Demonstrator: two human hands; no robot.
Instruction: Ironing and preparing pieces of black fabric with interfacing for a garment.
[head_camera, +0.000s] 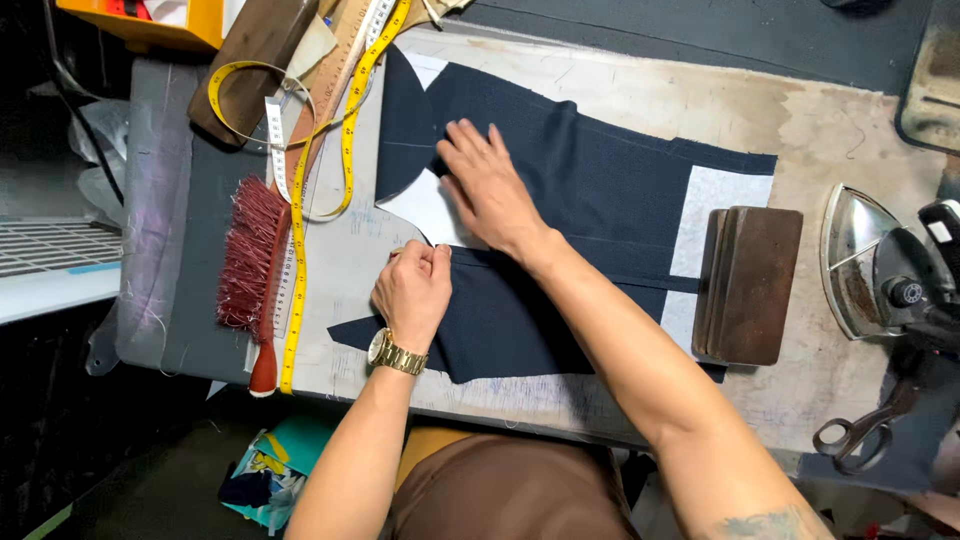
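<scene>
Count taken outward from the navy cloth (590, 190). Two hands rest on it: left hand (412, 292), right hand (490, 185). One wood block (748, 283) lies at its right end, one iron (880, 262) beyond, one scissors (858, 432) below that. Left of it: one tape (345, 140), one brush (248, 258).

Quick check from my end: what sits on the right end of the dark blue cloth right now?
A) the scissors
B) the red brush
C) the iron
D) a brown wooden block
D: a brown wooden block rests on the right end of the dark blue cloth, while the iron stands off to its right, the scissors lie near the table edge, and the red brush lies far left.
</scene>
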